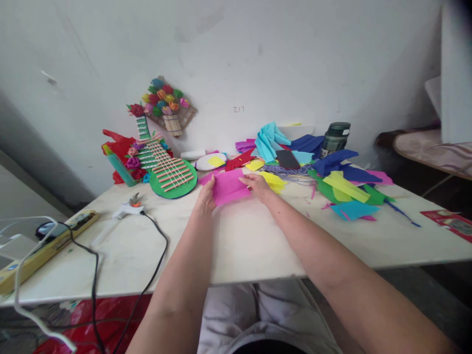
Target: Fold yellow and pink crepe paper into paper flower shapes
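A rectangle of bright pink crepe paper (231, 189) is stretched between my two hands, raised a little over the white table. My left hand (207, 195) grips its left edge, thumb on top. At the upper right edge, my right hand (258, 187) pinches the paper between thumb and fingers. Just behind the right hand lies yellow crepe paper (273, 182). More pink paper shows behind the left hand, and I cannot tell whether it belongs to the same piece.
A green lute-shaped craft (173, 179) with paper flowers leans at the left. In front lie a white glue gun (128, 210) with a black cord and a power strip (47, 248). Coloured paper (346, 187), a phone (287, 159) and a dark bottle (335, 138) are at the right.
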{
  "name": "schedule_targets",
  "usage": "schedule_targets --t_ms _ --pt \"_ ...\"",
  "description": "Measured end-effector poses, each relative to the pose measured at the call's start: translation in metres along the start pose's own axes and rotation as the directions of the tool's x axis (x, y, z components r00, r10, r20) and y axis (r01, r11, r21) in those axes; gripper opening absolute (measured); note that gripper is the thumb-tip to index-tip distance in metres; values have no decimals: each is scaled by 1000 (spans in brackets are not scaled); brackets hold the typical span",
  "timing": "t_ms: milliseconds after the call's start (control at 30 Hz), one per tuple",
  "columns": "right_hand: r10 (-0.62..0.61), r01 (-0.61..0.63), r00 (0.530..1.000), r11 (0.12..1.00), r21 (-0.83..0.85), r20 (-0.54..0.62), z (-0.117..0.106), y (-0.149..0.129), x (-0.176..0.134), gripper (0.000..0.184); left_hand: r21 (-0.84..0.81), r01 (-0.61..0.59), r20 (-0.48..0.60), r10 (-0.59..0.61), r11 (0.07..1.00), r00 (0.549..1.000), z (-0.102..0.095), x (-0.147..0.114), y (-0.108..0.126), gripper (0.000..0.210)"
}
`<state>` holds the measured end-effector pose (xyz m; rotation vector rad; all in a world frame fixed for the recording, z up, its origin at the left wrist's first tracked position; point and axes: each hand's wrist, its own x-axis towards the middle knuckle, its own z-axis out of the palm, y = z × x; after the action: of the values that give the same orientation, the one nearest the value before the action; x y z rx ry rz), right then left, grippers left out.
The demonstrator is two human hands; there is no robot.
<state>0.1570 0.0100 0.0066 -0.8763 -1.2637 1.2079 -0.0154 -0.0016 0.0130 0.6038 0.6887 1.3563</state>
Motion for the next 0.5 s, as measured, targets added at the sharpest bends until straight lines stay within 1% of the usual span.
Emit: schedule_targets --t_ms 133,233,300,367,433,500 --pt "3 -4 1000 1000 30 31 1 3 2 20 36 -21 21 20 999 1000 1 -1 0 26" --pt "23 -27 999 994 106 40 1 4 3 21 70 -91 50 88 993 995 -2 -2 0 23" --pt "17 -20 1000 992 122 26 0 5 5 20 110 -146 73 139 983 988 -4 -2 0 22" --pt "-11 11 1000 995 99 -3 -1 6 6 16 156 -183 133 163 971 978 -7 -2 0 22" --pt "-57 59 998 996 61 -38 -3 7 8 13 179 -215 229 172 960 958 -10 -1 0 20" --pt "-121 123 991 992 20 -64 -4 8 9 18 189 -250 313 183 950 932 -12 0 0 15"
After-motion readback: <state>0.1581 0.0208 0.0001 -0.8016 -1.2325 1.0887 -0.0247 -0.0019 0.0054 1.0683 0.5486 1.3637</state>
